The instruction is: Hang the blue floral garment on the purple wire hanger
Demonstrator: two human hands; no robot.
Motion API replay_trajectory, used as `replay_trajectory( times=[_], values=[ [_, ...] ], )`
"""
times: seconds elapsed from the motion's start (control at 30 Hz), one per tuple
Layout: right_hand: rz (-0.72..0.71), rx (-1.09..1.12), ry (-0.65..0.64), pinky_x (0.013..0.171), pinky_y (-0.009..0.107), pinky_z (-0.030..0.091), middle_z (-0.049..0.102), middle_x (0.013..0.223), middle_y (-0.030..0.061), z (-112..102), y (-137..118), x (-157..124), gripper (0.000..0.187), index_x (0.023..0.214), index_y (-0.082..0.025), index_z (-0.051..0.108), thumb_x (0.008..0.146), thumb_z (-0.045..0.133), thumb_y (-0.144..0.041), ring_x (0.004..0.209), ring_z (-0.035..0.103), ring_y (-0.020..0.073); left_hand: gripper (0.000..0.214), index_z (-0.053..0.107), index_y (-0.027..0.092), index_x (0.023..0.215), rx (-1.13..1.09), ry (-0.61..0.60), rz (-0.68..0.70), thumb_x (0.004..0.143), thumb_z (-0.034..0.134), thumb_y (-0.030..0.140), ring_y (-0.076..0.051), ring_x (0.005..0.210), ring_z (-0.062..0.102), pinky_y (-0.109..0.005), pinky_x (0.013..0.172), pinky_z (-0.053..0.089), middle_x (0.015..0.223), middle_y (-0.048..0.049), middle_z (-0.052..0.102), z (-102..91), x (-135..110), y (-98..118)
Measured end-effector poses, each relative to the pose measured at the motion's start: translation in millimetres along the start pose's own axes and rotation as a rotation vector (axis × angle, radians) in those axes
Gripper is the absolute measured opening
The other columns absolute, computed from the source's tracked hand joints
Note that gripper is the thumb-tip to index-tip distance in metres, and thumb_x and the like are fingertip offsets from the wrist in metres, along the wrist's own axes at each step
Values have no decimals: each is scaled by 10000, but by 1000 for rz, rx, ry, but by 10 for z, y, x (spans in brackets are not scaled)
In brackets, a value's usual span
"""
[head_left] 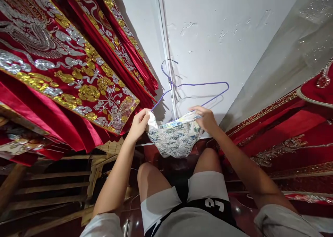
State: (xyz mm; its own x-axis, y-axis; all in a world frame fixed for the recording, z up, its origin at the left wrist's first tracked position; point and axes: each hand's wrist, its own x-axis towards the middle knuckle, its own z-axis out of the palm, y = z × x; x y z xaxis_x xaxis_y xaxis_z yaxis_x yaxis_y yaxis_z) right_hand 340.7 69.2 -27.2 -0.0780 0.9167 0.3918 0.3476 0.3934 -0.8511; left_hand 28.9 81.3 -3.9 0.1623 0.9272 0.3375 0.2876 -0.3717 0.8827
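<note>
A light garment with a blue, grey and yellow print hangs between my two hands, its upper edge pulled out wide. My left hand pinches the white corner of that edge. At the other end, my right hand grips the garment's upper edge, fingers bent over it. A purple wire hanger stands above the garment, its hook up near a thin pipe on the wall. The lower part of the hanger passes behind or into the garment; which one I cannot tell.
Red costumes with gold and silver embroidery hang at the left. More red beaded clothing and sheer white fabric are at the right. A white wall with a vertical pipe stands ahead. Wooden slats lie low at the left.
</note>
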Motion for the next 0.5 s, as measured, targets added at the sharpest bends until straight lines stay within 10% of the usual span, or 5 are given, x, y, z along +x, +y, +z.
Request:
replay_trajectory(
  times=[0.2, 0.4, 0.5],
  values=[
    [-18, -164, 218, 614, 325, 485, 701, 826, 23, -476, 154, 487, 943, 1585, -209, 395, 676, 629, -114, 624, 574, 179, 319, 633, 181, 945, 226, -109, 69, 976, 502, 470, -152, 684, 493, -261, 635, 409, 785, -4, 560, -187, -22, 221],
    [7, -198, 8, 680, 339, 503, 738, 837, 79, -701, 74, 837, 232, 934, -144, 800, 742, 692, -216, 766, 646, 211, 324, 630, 188, 966, 335, -19, 56, 982, 463, 466, -190, 783, 569, -288, 734, 467, 855, -30, 621, -382, 32, 198],
    [111, -112, -277, 581, 306, 465, 714, 702, 39, -937, -121, 763, 215, 764, -174, 778, 745, 792, -387, 670, 610, 182, 306, 643, 189, 1056, 358, 116, 78, 964, 506, 446, -211, 928, 625, -303, 850, 496, 1010, -60, 687, -503, 65, 121]
  ],
)
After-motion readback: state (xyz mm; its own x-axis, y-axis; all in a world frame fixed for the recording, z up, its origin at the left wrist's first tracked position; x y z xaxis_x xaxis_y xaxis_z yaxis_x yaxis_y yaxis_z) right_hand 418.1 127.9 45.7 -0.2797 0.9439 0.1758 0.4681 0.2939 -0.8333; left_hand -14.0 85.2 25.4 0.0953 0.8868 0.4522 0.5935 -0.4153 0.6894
